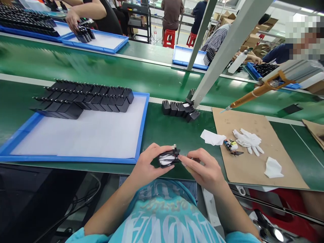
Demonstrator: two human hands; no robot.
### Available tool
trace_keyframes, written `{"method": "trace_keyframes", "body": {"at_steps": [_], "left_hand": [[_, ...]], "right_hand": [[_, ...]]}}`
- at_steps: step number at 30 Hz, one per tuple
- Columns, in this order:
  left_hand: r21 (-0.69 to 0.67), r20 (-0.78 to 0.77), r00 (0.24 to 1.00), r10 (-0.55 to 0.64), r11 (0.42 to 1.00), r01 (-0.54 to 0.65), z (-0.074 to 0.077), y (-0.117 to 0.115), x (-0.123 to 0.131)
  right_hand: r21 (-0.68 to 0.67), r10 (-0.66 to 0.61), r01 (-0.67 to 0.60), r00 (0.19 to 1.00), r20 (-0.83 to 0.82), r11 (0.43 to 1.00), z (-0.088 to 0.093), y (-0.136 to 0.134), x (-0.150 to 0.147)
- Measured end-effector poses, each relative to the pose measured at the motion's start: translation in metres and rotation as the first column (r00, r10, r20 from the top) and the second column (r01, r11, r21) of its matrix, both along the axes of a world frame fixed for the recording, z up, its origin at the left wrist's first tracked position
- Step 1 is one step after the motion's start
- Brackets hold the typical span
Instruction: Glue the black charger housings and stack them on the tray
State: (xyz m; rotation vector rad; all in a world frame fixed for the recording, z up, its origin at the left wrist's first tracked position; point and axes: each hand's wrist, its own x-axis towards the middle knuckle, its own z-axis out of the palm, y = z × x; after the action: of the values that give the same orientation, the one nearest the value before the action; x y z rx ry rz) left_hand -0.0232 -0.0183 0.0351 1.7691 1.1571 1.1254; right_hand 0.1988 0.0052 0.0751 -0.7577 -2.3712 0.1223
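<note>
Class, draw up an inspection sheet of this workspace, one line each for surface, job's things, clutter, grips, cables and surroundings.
Surface: green worktop, with a brown cardboard sheet at the right.
Job's things: opened black housing, white inside; rows of black blocks in the blue-rimmed tray; loose black blocks beyond.
Clutter: white glove, circuit board and white scrap on the cardboard; another scrap across its left edge.
Grips: bare left grip holds the housing; right grip has fingertips at its right end.
Cables: pale cable below the worktop, left.
Surroundings: orange tool above the cardboard; co-workers beyond.
</note>
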Motion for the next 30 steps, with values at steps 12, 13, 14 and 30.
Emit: {"method": "trace_keyframes", "body": {"at_steps": [12,13,14,30], "left_hand": [[-0.016,0.019,1.0,-0.023,1.0,0.023,0.001,-0.001,-0.003],[-0.013,0.018,0.999,-0.03,0.999,0.031,0.001,-0.001,-0.003],[-0.01,0.015,0.999,-0.04,0.999,0.04,0.0,-0.001,-0.004],[-0.084,-0.036,0.998,-0.049,0.995,0.046,0.002,-0.003,-0.006]], "right_hand": [[-0.001,0.003,-0.003,1.0,0.015,1.0,-0.001,0.001,0.0],[-0.003,0.014,-0.014,1.0,0.019,1.0,-0.001,0.002,0.0],[-0.004,0.025,-0.025,0.999,0.024,1.0,0.0,0.002,0.001],[0.023,0.057,-0.059,0.995,0.076,0.998,0.004,0.001,0.011]]}}
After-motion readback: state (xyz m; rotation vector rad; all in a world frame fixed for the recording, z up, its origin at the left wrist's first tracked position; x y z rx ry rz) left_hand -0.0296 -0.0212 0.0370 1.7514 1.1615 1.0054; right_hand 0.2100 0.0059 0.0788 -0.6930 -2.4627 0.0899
